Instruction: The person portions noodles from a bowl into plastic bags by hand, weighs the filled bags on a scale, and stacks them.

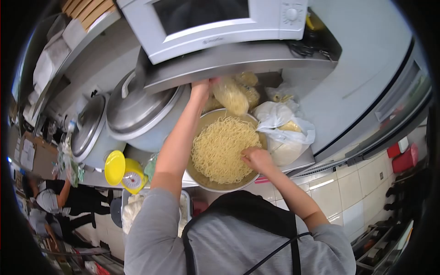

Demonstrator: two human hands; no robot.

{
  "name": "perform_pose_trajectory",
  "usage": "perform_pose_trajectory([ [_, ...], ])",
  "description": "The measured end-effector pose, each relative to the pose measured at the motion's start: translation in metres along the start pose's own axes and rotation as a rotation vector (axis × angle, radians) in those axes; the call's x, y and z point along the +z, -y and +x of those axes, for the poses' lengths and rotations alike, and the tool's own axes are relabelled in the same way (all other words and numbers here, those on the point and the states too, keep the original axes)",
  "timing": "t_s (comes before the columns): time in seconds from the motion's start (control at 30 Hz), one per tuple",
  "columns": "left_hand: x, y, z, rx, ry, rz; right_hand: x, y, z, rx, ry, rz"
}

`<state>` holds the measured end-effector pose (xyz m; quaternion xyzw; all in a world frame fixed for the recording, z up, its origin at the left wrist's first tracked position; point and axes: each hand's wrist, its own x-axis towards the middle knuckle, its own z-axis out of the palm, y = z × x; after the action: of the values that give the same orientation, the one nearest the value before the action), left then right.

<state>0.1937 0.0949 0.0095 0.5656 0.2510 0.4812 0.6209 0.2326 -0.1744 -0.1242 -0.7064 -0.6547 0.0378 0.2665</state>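
A wide metal bowl [214, 187] stands on the counter in front of me, heaped with loose yellow noodles [224, 149]. Beyond its far rim, my left hand [202, 87] is closed at the upper end of a clear plastic bag of noodles [231, 97], which hangs over the back of the bowl. The shelf edge partly hides those fingers. At the right side of the heap, my right hand [256, 159] has its fingers curled in against the noodles. More bagged noodles [250, 94] lie behind the bowl.
A microwave [211, 23] sits on a steel shelf [243, 59] low over the bowl. Large lidded pots [146, 107] and a yellow kitchen scale [133, 178] stand left. Right are a white plastic bag [286, 130] and a fridge [353, 82]. Two people [64, 197] stand far left.
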Motion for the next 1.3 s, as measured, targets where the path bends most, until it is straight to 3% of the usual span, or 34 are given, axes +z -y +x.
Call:
perform_pose_trajectory([
  [0.07, 0.021, 0.021, 0.036, 0.265, -0.043, 0.216, 0.002, -0.004, 0.000, -0.005, -0.006, -0.015],
  [0.17, 0.022, 0.076, 0.079, 0.750, -0.027, 0.909, 0.002, -0.005, 0.000, -0.016, -0.008, -0.013],
  [0.23, 0.013, 0.109, 0.081, 0.841, 0.074, 1.274, 0.003, -0.005, -0.001, -0.009, -0.030, 0.045],
  [0.3, -0.003, 0.124, 0.069, 0.315, 0.404, 1.354, -0.001, -0.003, -0.001, -0.019, -0.021, 0.048],
  [0.4, -0.015, 0.131, 0.064, 0.278, 0.260, 1.445, -0.002, -0.002, 0.001, -0.025, 0.007, 0.041],
  [0.47, -0.026, 0.111, 0.065, 0.343, 0.314, 1.377, 0.001, -0.004, 0.001, -0.035, 0.045, 0.046],
  [0.53, -0.039, 0.077, 0.048, 0.416, 0.226, 1.196, 0.006, -0.009, 0.000, -0.048, 0.043, -0.026],
  [0.57, -0.036, 0.026, 0.020, 0.166, 0.321, 1.276, 0.009, -0.010, 0.000, -0.022, 0.062, -0.043],
  [0.6, -0.062, 0.022, 0.013, 0.386, 0.446, 1.367, 0.011, -0.010, 0.000, 0.002, 0.083, -0.061],
  [0.63, -0.082, 0.003, -0.010, 0.342, 0.417, 1.383, 0.008, -0.007, 0.001, 0.001, 0.071, -0.028],
  [0.7, -0.111, -0.048, -0.058, -0.235, 0.542, 0.869, 0.002, 0.000, 0.002, -0.018, 0.075, 0.019],
  [0.77, -0.169, -0.053, -0.088, -0.383, 0.600, 0.909, -0.002, 0.005, 0.005, 0.013, 0.074, 0.029],
  [0.9, -0.268, 0.013, -0.161, -0.512, 0.384, 1.021, -0.005, 0.009, 0.009, 0.034, 0.119, 0.062],
  [1.03, -0.251, 0.126, -0.248, 0.299, 0.227, 1.590, -0.005, 0.020, 0.025, -0.006, 0.121, 0.184],
  [1.13, -0.234, 0.136, -0.268, 0.450, 0.062, 1.524, -0.008, 0.049, 0.042, -0.058, 0.125, 0.209],
  [1.17, -0.235, 0.134, -0.270, 0.449, 0.063, 1.520, -0.009, 0.061, 0.046, -0.082, 0.138, 0.222],
  [1.23, -0.229, 0.112, -0.270, -0.078, -0.103, 1.037, -0.009, 0.079, 0.053, -0.105, 0.140, 0.261],
  [1.27, -0.236, 0.091, -0.265, -0.446, -0.165, 0.727, -0.008, 0.087, 0.058, -0.130, 0.137, 0.305],
  [1.3, -0.264, 0.109, -0.263, -0.370, -0.364, 0.512, -0.007, 0.096, 0.061, -0.130, 0.135, 0.303],
])
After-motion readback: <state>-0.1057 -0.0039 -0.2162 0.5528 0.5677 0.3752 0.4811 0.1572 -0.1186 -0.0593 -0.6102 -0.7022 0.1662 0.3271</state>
